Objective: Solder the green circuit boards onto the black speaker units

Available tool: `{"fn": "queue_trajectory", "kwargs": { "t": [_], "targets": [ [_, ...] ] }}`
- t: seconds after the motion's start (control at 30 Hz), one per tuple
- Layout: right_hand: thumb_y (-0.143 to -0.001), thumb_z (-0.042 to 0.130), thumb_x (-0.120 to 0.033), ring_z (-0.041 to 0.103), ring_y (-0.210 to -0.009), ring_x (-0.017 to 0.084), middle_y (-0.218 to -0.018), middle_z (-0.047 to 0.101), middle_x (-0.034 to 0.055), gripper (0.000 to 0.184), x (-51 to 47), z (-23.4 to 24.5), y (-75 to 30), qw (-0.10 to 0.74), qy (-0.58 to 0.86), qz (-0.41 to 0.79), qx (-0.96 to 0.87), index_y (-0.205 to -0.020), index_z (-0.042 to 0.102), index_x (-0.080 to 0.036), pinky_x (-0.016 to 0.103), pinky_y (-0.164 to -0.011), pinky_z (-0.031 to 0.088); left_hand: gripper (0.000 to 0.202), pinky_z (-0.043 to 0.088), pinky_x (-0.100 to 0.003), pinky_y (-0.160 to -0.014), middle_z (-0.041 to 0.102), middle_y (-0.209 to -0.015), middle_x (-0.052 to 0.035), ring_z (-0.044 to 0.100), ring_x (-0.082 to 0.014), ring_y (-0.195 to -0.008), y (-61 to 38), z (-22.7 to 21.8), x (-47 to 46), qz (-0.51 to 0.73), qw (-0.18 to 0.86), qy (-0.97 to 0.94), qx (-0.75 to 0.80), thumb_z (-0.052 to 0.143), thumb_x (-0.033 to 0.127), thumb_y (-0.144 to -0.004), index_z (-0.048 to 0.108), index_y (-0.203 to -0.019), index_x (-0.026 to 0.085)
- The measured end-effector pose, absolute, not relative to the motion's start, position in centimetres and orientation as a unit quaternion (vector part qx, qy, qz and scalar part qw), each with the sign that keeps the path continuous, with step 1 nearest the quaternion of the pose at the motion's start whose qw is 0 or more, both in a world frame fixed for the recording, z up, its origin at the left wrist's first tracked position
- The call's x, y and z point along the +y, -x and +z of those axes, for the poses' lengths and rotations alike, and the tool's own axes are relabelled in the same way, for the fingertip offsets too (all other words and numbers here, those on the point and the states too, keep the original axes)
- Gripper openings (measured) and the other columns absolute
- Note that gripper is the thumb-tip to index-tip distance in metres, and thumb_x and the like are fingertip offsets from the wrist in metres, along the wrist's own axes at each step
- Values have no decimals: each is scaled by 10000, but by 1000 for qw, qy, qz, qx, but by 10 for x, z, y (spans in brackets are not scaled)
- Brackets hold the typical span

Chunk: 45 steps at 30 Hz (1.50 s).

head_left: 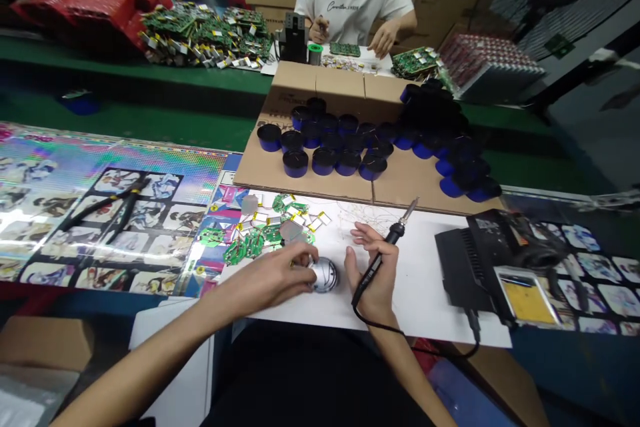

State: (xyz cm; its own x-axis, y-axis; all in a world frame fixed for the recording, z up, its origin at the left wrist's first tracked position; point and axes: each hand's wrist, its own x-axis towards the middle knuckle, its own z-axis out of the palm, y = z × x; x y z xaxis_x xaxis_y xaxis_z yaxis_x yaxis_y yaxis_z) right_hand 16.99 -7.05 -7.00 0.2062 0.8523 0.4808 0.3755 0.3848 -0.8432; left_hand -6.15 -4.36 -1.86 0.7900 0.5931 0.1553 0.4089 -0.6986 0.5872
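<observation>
My left hand has its fingers closed on the side of a small round silver-grey part, which rests on the white work sheet. Dark lines, perhaps wires, cross its top. In my right hand is a soldering iron, its metal tip pointing up and away from me, its black cord hanging down over the wrist. Thumb and some fingers of that hand stand apart from the handle. Green circuit boards with small silver batteries lie beyond my left hand. Thin loose wires are spread past my right hand.
A black soldering station with a yellow sponge tray stands at right. Several blue-black round cups sit on cardboard ahead. Pliers lie left. Across the bench, a person in a white shirt handles circuit boards.
</observation>
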Motion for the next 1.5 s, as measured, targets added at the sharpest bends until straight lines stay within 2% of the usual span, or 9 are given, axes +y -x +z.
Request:
{"fn": "queue_trajectory", "kwargs": {
  "t": [0.2,0.3,0.43,0.7,0.87,1.03,1.17,1.3,1.5],
  "targets": [
    [-991,653,-156,677,-1360,251,-1388,689,122,294,-63,-79,-146,465,452,271,-712,-1160,459,-299,494,-1070,597,100,609,-331,-1014,596,-1343,-131,687,-230,-1171,91,-33,-96,216,355,-843,342,621,220,-1042,719,-1032,210],
    [-963,701,-165,674,-1359,292,-1498,637,151,317,-55,-81,-133,391,441,254,-767,-1170,495,-289,515,-1049,603,77,625,-351,-1014,638,-1275,-132,689,-247,-1192,113,-30,-105,233,377,-816,371,663,227,-1014,726,-971,213],
    [-961,676,-137,724,-1250,328,-1409,708,152,266,-46,-78,-124,352,438,203,-802,-1154,543,-263,524,-976,613,64,609,-395,-1092,629,-1365,-138,680,-255,-1260,129,-29,-109,238,374,-799,407,674,216,-1002,707,-947,210],
    [-1007,559,-111,776,-1052,216,-1131,775,66,198,-30,-62,-139,484,439,140,-744,-1108,600,-276,403,-904,659,62,598,-388,-1093,605,-1454,-138,650,-276,-1334,104,-35,-89,227,378,-802,403,705,201,-954,644,-946,199],
    [-970,651,-145,752,-1016,211,-1085,733,60,196,-31,-40,-171,555,505,86,-655,-1113,596,-267,366,-792,681,172,569,-389,-1118,613,-1467,-147,635,-269,-1363,57,-46,-66,237,387,-825,337,710,242,-991,632,-1142,217],
    [-966,690,-183,744,-1060,204,-1141,702,62,244,-56,-33,-192,559,543,147,-609,-1172,597,-273,329,-769,701,301,516,-480,-1179,546,-1560,-167,536,-300,-1480,17,-39,-51,281,386,-807,349,722,278,-999,547,-1240,235],
    [-960,711,-189,736,-1048,188,-1114,666,47,270,-70,-34,-192,605,527,180,-569,-1169,569,-285,297,-728,698,410,534,-462,-1117,672,-1368,-144,641,-295,-1332,1,-22,-36,369,365,-760,391,767,337,-971,548,-1299,224],
    [-950,716,-154,732,-1107,188,-1178,664,63,329,-72,-30,-193,628,514,194,-551,-1199,554,-297,270,-725,687,275,576,-339,-928,755,-1098,-54,745,-207,-1022,-13,-7,-14,344,457,-729,376,738,282,-962,640,-1210,217],
    [-907,738,-58,745,-1220,250,-1295,730,136,488,-80,-28,-212,532,451,158,-699,-1319,562,-254,409,-932,695,137,543,-287,-865,756,-1020,-36,717,-181,-969,-22,10,11,300,539,-704,352,649,202,-936,713,-1057,194]
  ]
}}
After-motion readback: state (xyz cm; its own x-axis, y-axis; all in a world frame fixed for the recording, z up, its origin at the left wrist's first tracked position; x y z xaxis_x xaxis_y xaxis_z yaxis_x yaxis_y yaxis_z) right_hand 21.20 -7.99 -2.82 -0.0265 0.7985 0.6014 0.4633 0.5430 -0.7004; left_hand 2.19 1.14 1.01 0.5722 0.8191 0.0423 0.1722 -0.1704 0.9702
